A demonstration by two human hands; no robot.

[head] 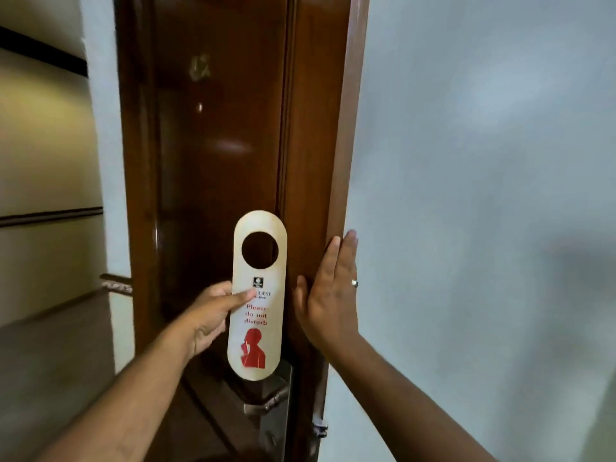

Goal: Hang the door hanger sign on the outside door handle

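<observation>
My left hand [213, 315] grips a cream door hanger sign [258, 341] by its left edge, thumb across the front. The sign is upright, with a round hole near its top and red "Please do not disturb" text above a red figure. It hovers in front of the dark brown wooden door [216, 161]. Just below the sign's bottom edge, a metal lever door handle [270, 400] sticks out from a metal plate. My right hand [328, 295] lies flat, fingers straight, against the door's edge; a ring is on one finger.
A pale blue-grey wall [483, 195] fills the right side. To the left, past the door, a beige panelled corridor wall [43, 161] with dark strips is visible. A latch [318, 428] shows on the door edge below the handle.
</observation>
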